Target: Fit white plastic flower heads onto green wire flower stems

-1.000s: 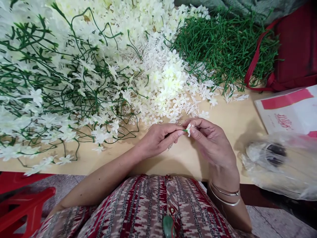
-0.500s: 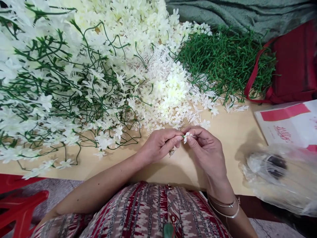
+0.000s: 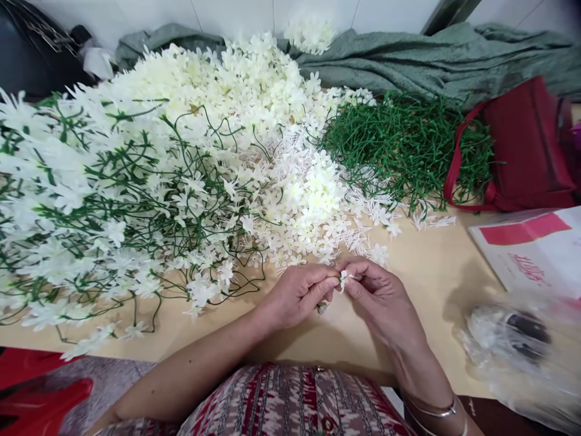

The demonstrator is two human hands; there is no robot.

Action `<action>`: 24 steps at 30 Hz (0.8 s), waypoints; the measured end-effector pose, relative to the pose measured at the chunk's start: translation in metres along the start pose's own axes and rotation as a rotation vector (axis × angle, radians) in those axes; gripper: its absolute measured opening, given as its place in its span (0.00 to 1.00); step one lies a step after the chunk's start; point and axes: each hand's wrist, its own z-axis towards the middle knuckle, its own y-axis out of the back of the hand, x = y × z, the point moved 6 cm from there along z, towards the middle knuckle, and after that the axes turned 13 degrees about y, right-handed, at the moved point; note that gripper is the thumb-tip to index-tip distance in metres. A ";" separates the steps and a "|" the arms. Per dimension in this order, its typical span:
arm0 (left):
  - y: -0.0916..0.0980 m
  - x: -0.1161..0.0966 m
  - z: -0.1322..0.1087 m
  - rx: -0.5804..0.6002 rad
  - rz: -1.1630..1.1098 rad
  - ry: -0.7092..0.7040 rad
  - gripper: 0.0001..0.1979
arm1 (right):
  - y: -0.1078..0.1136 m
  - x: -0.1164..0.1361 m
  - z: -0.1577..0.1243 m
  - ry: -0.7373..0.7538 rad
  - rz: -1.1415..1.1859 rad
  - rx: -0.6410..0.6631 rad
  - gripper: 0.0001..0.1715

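Pale wooden table (image 3: 426,272) runs under a heap of white artificial blossoms on green wire stems (image 3: 149,175). Near its front edge, the left hand (image 3: 297,293) and right hand (image 3: 384,297) meet, fingertips pinched together on one small white plastic flower (image 3: 344,278). Loose green plastic stems (image 3: 403,142) lie toward the far edge, beside a red fabric bag (image 3: 526,145).

The person wears a woven garment (image 3: 290,402) patterned in dark red, white and grey bands of small zigzag motifs. Both forearms are bare. Two thin silver bangles (image 3: 431,410) circle the right wrist.
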 end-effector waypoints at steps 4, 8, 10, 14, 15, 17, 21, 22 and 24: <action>-0.001 0.001 0.000 -0.036 0.011 0.004 0.20 | 0.000 -0.003 0.002 -0.008 0.064 -0.032 0.06; -0.003 0.001 -0.001 -0.059 0.029 -0.003 0.20 | -0.001 -0.004 0.004 -0.023 0.073 -0.040 0.06; -0.002 0.000 -0.002 -0.068 0.028 0.001 0.20 | -0.001 -0.004 0.005 -0.030 0.048 -0.050 0.08; -0.003 0.000 -0.002 -0.075 0.032 0.008 0.21 | 0.000 -0.005 0.004 -0.047 0.042 -0.057 0.10; -0.003 0.000 -0.002 -0.074 0.040 0.011 0.21 | 0.000 -0.005 0.004 -0.053 0.049 -0.059 0.10; -0.004 0.000 -0.002 -0.078 0.060 0.017 0.21 | 0.000 -0.004 0.003 -0.070 0.058 -0.065 0.09; -0.006 -0.001 -0.002 -0.099 0.075 0.027 0.20 | -0.001 0.000 0.001 -0.098 0.051 -0.053 0.09; -0.006 -0.002 -0.002 -0.106 0.073 0.020 0.20 | -0.002 0.000 0.000 -0.098 0.049 -0.047 0.10; -0.005 -0.003 -0.002 -0.115 0.077 0.011 0.20 | -0.002 0.001 0.000 -0.096 0.046 -0.042 0.10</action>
